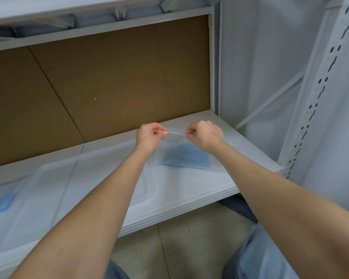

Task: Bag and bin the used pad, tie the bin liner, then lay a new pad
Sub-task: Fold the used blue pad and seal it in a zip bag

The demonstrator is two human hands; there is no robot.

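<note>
A clear zip bag (176, 137) hangs between my hands above the white shelf (189, 184). Inside it lies a folded blue pad (186, 155). My left hand (149, 136) pinches the bag's top strip at its left end. My right hand (205, 134) pinches the same strip at its right end. The bag's lower edge rests on the shelf. A translucent white tray (69, 184) sits on the shelf to the left, under my left forearm. Another blue pad (0, 202) shows at the far left edge, in clear wrapping.
Brown cardboard (101, 81) backs the shelf. A white slotted upright (320, 87) and a diagonal brace stand to the right. Below the shelf edge are a tiled floor (179, 238) and my knees in blue jeans.
</note>
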